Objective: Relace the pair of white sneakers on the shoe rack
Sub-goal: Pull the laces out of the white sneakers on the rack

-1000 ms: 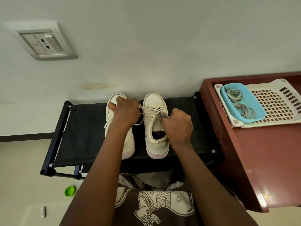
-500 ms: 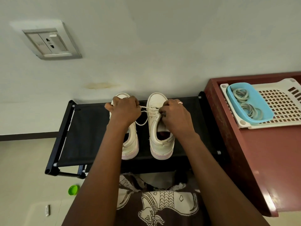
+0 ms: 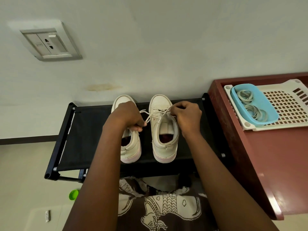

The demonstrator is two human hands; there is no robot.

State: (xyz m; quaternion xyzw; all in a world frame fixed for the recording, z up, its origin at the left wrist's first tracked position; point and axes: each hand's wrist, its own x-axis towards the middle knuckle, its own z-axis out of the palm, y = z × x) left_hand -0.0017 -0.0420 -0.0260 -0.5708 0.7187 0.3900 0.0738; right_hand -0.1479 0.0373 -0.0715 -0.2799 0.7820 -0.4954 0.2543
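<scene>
The left grip is pinching one end of the lace and the right grip is clamping the other. The lace is crossing the right sneaker, which is sitting between them on the shoe rack. It is probably a soft, light, limp cord, so pinching near the tips is looking best.

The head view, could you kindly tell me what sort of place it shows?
Most likely a home, perhaps an entryway or bedroom corner: a low black shoe rack holding white sneakers stands against a plain wall with a wall socket, beside a reddish table bearing a plastic basket.
</scene>
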